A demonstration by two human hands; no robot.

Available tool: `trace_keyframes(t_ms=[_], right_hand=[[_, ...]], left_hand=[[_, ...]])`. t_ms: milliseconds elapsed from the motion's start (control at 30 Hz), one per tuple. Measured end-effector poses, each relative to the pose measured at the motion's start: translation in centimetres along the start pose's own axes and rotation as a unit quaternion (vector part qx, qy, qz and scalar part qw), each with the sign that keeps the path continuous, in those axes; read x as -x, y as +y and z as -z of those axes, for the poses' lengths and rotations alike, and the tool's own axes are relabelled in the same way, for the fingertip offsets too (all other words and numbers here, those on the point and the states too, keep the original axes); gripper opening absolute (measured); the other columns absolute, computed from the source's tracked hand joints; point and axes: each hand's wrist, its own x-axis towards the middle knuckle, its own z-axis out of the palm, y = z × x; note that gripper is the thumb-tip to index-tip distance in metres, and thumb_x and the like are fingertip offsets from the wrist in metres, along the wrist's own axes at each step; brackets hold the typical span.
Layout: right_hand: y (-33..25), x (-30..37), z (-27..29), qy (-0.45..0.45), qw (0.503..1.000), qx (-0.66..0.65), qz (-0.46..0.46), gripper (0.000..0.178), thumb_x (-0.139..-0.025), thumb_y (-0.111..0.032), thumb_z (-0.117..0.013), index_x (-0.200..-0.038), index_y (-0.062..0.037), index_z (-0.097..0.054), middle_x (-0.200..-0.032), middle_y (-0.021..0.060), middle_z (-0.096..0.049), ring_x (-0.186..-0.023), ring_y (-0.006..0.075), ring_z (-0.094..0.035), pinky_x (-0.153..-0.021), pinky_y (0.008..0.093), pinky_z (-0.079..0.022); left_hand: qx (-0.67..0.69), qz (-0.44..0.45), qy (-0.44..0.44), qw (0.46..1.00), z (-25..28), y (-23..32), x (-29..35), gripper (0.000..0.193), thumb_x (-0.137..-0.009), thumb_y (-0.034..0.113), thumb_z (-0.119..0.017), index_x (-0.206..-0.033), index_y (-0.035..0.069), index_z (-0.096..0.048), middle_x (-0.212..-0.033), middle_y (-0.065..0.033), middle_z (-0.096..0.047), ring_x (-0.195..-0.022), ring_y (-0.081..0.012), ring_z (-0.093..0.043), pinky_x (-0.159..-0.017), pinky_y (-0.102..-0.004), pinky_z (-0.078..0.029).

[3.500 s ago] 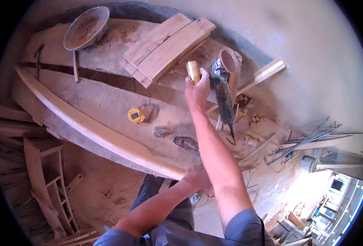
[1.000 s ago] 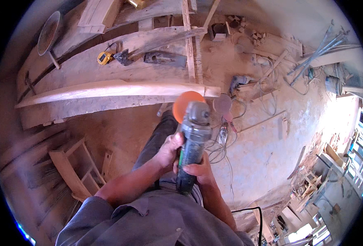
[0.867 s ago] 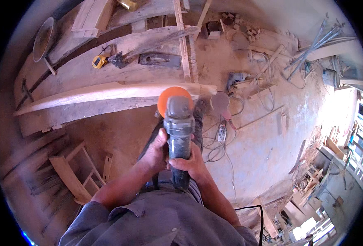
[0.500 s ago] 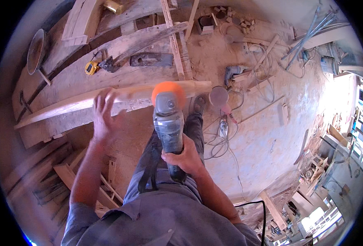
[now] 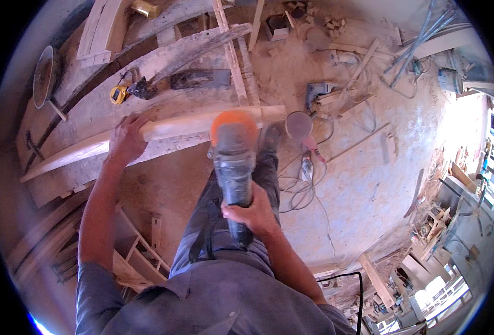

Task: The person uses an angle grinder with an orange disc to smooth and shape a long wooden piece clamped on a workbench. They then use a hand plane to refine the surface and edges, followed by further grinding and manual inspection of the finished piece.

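My right hand (image 5: 255, 211) is wrapped round the body of an angle grinder (image 5: 234, 170). Its orange disc (image 5: 233, 124) is blurred and overlaps a long, pale, shaped piece of wood (image 5: 183, 124); whether it touches the wood I cannot tell. My left hand (image 5: 128, 139) is closed over that piece, left of the grinder, its fingers curled over the far edge. The wood lies along the near side of a worn wooden bench (image 5: 163, 149). Beyond it on the bench are a yellow tape measure (image 5: 118, 94) and a dark hand plane (image 5: 200, 79).
A drill (image 5: 318, 94) lies on the floor to the right, near a round sanding disc (image 5: 299, 125) on a red-handled tool. Loose cables (image 5: 294, 200) coil beside my legs. Stacked boards (image 5: 103, 33) stand far left, with offcuts (image 5: 141, 259) below the bench.
My left hand has come down from an open pose onto the wood and closed round it, shifting left. The grinder has moved slightly to the right.
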Motion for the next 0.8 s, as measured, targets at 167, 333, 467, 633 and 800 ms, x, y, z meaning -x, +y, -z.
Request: trace_keyframes(t_ms=[167, 333, 467, 633, 800], right_hand=[[-1.5, 0.1, 1.5, -0.001, 0.999, -0.044, -0.003, 0.045, -0.078, -0.018, -0.083, -0.115, -0.0019, -0.064, -0.094, 0.0044, -0.068, -0.084, 0.0166, -0.067, -0.077, 0.0358, -0.055], [-0.9, -0.8, -2.1, -0.003, 0.999, 0.024, 0.048, 0.038, -0.077, -0.018, -0.085, -0.105, -0.0021, -0.066, -0.087, 0.0054, -0.072, -0.075, 0.0159, -0.069, -0.072, 0.0324, -0.056], [-1.1, -0.3, 0.7, -0.013, 1.000, 0.007, -0.017, 0.044, -0.079, -0.017, -0.083, -0.116, -0.0017, -0.064, -0.094, 0.0058, -0.069, -0.083, 0.0167, -0.069, -0.076, 0.0339, -0.055], [-1.9, 0.0, 1.4, -0.010, 0.999, -0.032, -0.006, 0.041, -0.078, -0.016, -0.083, -0.113, -0.0044, -0.065, -0.093, 0.0058, -0.069, -0.083, 0.0171, -0.069, -0.075, 0.0356, -0.056], [-0.4, -0.7, -1.9, -0.005, 0.998, 0.052, 0.031, 0.037, -0.079, -0.014, -0.085, -0.108, -0.0029, -0.065, -0.089, 0.0062, -0.071, -0.077, 0.0166, -0.070, -0.071, 0.0335, -0.057]], left_hand=[[-0.010, 0.005, 0.007, 1.000, -0.4, -0.1, 0.1, 0.048, -0.074, 0.003, -0.078, -0.121, 0.010, -0.071, -0.118, -0.0139, -0.070, -0.109, -0.0400, -0.068, -0.095, -0.0483, -0.056], [-0.013, 0.007, 0.006, 1.000, -0.1, 0.4, -0.1, 0.048, -0.075, 0.003, -0.077, -0.122, 0.011, -0.072, -0.120, -0.0125, -0.071, -0.110, -0.0389, -0.068, -0.094, -0.0472, -0.056], [-0.020, 0.017, 0.002, 1.000, -0.4, -0.2, 0.3, 0.047, -0.075, 0.003, -0.077, -0.121, 0.012, -0.072, -0.120, -0.0123, -0.070, -0.111, -0.0386, -0.067, -0.096, -0.0474, -0.056], [-0.035, 0.021, -0.003, 0.999, -0.4, 0.3, 0.1, 0.045, -0.076, 0.004, -0.077, -0.120, 0.012, -0.072, -0.122, -0.0124, -0.070, -0.112, -0.0390, -0.068, -0.096, -0.0479, -0.056], [-0.018, 0.000, 0.039, 0.999, -1.3, 0.0, 0.7, 0.044, -0.076, 0.004, -0.076, -0.120, 0.011, -0.071, -0.126, -0.0124, -0.071, -0.115, -0.0387, -0.067, -0.097, -0.0484, -0.056]])
